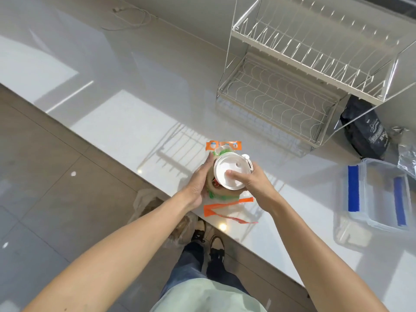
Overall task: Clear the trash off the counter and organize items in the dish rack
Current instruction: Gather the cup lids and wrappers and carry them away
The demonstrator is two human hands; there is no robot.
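Near the counter's front edge, my right hand (248, 180) grips a white lidded cup (227, 168) from its right side, thumb on the lid. Under and around the cup lies a clear plastic wrapper with orange and green print (224, 146), with orange strips trailing toward the counter edge. My left hand (199, 181) presses against the wrapper's left side. The empty two-tier wire dish rack (304, 70) stands at the back right of the white counter (135, 97).
A clear plastic container with blue clips (378, 194) sits on the counter at the right. A dark bag (364, 129) lies behind the rack. A white cable (132, 16) lies at the far back. A clear plastic bag (148, 206) sits on the floor by my feet.
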